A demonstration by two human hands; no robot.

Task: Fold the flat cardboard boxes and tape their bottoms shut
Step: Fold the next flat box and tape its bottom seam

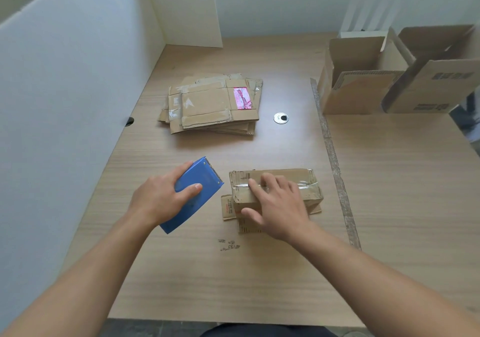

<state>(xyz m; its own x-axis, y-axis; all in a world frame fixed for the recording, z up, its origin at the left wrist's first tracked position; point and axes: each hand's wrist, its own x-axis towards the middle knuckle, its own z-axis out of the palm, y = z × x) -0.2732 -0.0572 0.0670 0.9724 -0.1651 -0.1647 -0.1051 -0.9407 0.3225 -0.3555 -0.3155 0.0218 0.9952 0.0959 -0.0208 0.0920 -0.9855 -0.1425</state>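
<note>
A small folded cardboard box (309,180) stands upside down on the wooden table (233,271), with clear tape along its bottom seam. My right hand (278,204) lies flat on top of it, fingers straight and pressing the tape. To its left, my left hand (161,196) grips a blue tape dispenser (197,183), its toothed blade pointing toward the box and a short way from it. A stack of flat cardboard boxes (213,102) lies farther back in the middle of the table.
Two folded open boxes (363,82) (436,76) stand at the back right. A round metal cable grommet (280,117) sits beside the flat stack. White partition walls (65,89) close off the left and back. A taped seam (335,167) runs along the table.
</note>
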